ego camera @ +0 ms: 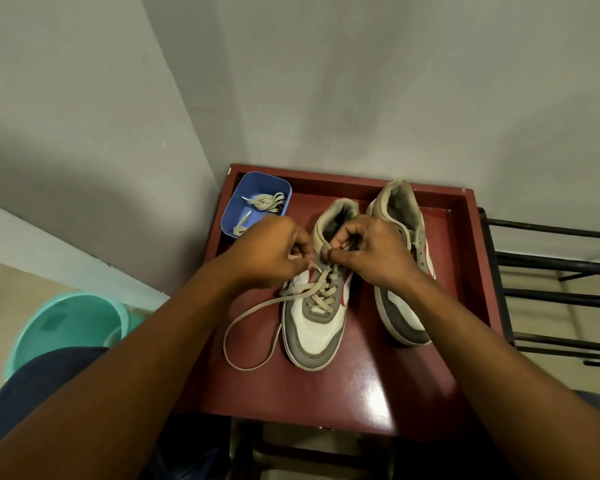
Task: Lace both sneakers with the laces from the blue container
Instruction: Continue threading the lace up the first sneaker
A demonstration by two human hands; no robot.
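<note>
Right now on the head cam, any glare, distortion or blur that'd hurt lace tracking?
Head view: wide-angle bend curves the wall corner and the edges of the red table; a soft glare patch sits on its glossy top near the front; the forearms are dim in the foreground; the left hand, right hand and the lace on the nearer sneaker look reasonably sharp.

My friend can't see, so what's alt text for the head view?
A left hand and right hand pinch a beige lace over a partly laced sneaker on a red table. An unlaced sneaker sits beside it; a blue container holds another lace.
</note>
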